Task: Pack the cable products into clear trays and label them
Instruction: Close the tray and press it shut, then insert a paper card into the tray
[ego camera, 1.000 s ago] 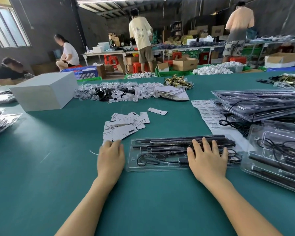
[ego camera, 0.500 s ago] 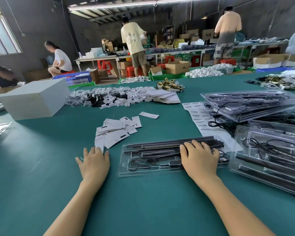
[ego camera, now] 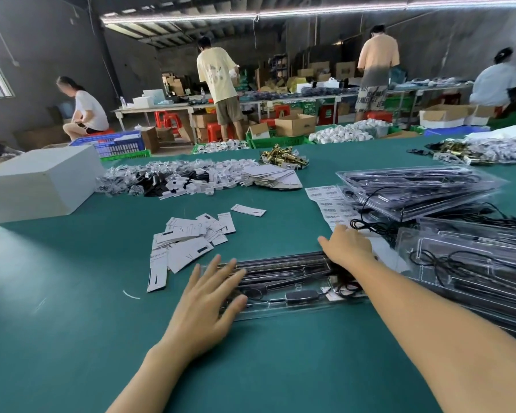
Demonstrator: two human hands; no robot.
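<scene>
Flat and spread, my left hand [ego camera: 204,305] presses down on the left end of the clear tray [ego camera: 283,289], fingers straight and curled round nothing. Left of that hand, just past the fingertips, lies a loose heap of white hang cards [ego camera: 188,239] with black slots; their print is too small to read. Under my palm the tray runs off to the right across the green table [ego camera: 72,338]: a shallow transparent shell holding long dark bars side by side, a thin black cable coiled below them and a small black block on the cable. My right hand [ego camera: 347,247] lies beyond the tray's right end, fingers stretched out onto the barcode label sheet [ego camera: 328,204], nothing gripped. That sheet shows rows of barcodes; the numbers blur. Right of this hand more filled clear trays [ego camera: 414,189] are stacked, with black cable spilling between them.
</scene>
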